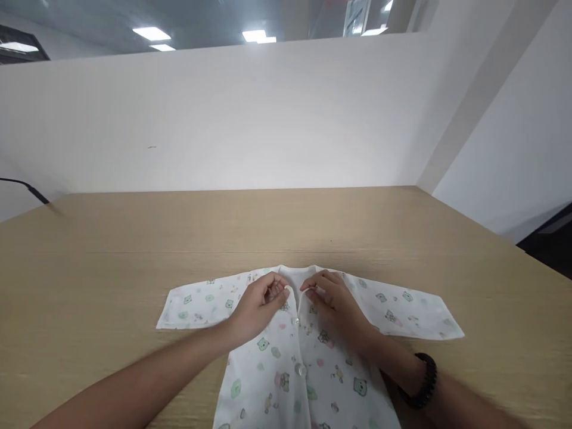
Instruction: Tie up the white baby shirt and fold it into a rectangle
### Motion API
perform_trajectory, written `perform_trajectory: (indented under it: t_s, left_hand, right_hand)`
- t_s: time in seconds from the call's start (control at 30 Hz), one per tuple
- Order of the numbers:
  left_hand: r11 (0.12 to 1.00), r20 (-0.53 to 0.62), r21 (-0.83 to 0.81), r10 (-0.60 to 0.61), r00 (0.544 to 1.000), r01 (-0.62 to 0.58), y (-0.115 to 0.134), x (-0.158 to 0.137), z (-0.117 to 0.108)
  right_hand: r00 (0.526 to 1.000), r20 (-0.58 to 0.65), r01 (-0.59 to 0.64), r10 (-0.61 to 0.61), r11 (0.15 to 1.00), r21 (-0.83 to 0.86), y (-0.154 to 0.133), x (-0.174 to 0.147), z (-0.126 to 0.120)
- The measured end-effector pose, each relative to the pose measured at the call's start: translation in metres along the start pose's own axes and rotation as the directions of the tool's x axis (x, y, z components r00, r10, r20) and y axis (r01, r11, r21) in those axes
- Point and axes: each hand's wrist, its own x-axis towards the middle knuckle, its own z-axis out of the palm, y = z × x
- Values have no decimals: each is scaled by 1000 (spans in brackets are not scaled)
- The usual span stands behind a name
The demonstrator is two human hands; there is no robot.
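Note:
A small white baby shirt [263, 381] with a print of green bears and other little figures lies front up, its sleeves spread to both sides. My left hand [263, 301] pinches the left front edge just below the collar, where a small pale button seems to show at the fingertips. On the other side of the neck opening, my right hand [335, 301] pinches the right front edge. The two edges stand slightly apart at the top. Lower down they meet at an upper button [297, 322] and a larger-looking lower button [301, 370]. The shirt's hem is out of view.
The shirt rests on a light wooden table [179, 229] that meets a white partition [232, 125] at the back. A black cable [38, 194] reaches in at the far left. A dark object [552, 238] stands at the right edge. A black band [422, 381] circles my right wrist.

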Motion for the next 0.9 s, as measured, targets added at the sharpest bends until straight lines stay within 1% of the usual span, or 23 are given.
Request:
perform_trajectory:
  t_s: [0.07, 0.17, 0.23, 0.33, 0.43, 0.5, 0.53, 0.63, 0.67, 0.7, 0.73, 0.77, 0.83, 0.9]
  left_hand:
    - [1000, 9, 5, 9, 1000, -9, -1, 1, 0]
    - [999, 50, 31, 34, 998, -35, -3, 2, -1]
    - [997, 72, 53, 44, 996, -48, -5, 3, -1]
    - [996, 67, 66, 48, 997, -53, -7, 4, -1]
    - [997, 49, 62, 47, 998, -50, -6, 3, -1]
    - [997, 44, 52, 46, 998, -49, -5, 3, -1]
    - [998, 43, 49, 45, 998, -47, -4, 3, 0]
    - [997, 41, 63, 40, 998, -42, -4, 3, 0]
    - [996, 39, 75, 39, 998, -42, -4, 3, 0]
    - [995, 37, 87, 38, 999, -41, -4, 3, 0]
    - [995, 34, 96, 38, 999, -41, -4, 3, 0]
    - [994, 31, 102, 39, 999, -42, -4, 3, 0]
    - [993, 24, 111, 46, 999, -49, -4, 3, 0]
    - [990, 28, 127, 56, 998, -59, -5, 4, 1]
  right_hand:
    - [998, -18, 66, -65, 996, 57, -2, -1, -1]
    - [987, 10, 159, -162, 975, 159, -2, -2, -3]
    - [984, 15, 166, -177, 945, 282, -1, -1, -4]
    - [990, 79, 68, -119, 879, 471, 4, 3, -8]
    - [977, 199, -50, -77, 824, 564, 8, 6, -12]
    - [970, 241, -118, -44, 777, 619, 10, 8, -14]
    - [966, 256, -159, -20, 736, 658, 10, 8, -15]
    - [952, 299, -285, 70, 566, 774, 12, 10, -19]
    - [948, 301, -306, 98, 526, 794, 13, 11, -20]
    - [946, 300, -320, 122, 507, 800, 14, 11, -21]
    - [945, 297, -326, 140, 516, 792, 14, 11, -21]
    - [949, 279, -314, 149, 557, 769, 14, 11, -21]
    - [967, 221, -243, 124, 704, 668, 13, 11, -18]
    - [986, 159, -130, 57, 855, 502, 10, 9, -12]
